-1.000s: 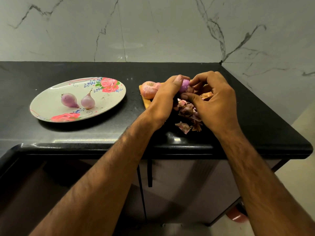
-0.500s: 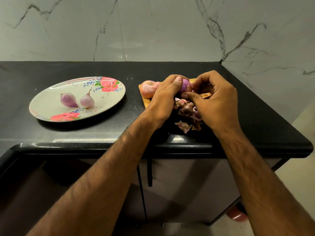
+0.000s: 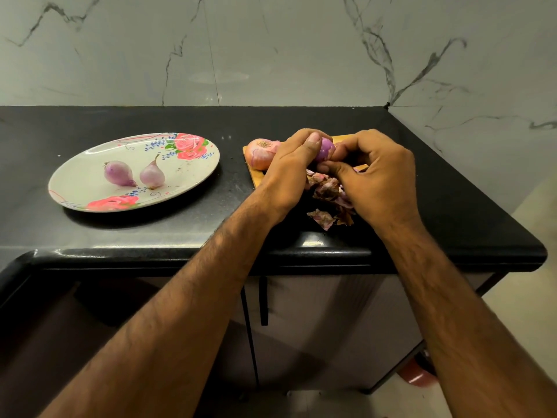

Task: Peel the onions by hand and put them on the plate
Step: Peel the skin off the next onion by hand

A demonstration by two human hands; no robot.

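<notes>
My left hand point(image 3: 291, 173) grips a small purple onion point(image 3: 327, 148), thumb on top, above a wooden cutting board point(image 3: 252, 172). My right hand point(image 3: 373, 173) meets it from the right with curled fingers pinching at the onion's lower side. An unpeeled pinkish onion point(image 3: 260, 153) lies on the board just left of my left hand. Two peeled purple onions point(image 3: 118, 173) point(image 3: 152, 175) lie on the floral plate point(image 3: 193, 173) at the left. Loose dry peels point(image 3: 327, 203) are heaped under my hands.
A black stone counter point(image 3: 180, 227) carries everything; its front edge runs below my wrists and its right end is rounded. Marble wall point(image 3: 271, 49) stands behind and at the right. Cabinet doors point(image 3: 316, 327) sit below the counter.
The hands stay at the same spot; my right fingers have shifted slightly on the onion. Plate and other onions are unmoved.
</notes>
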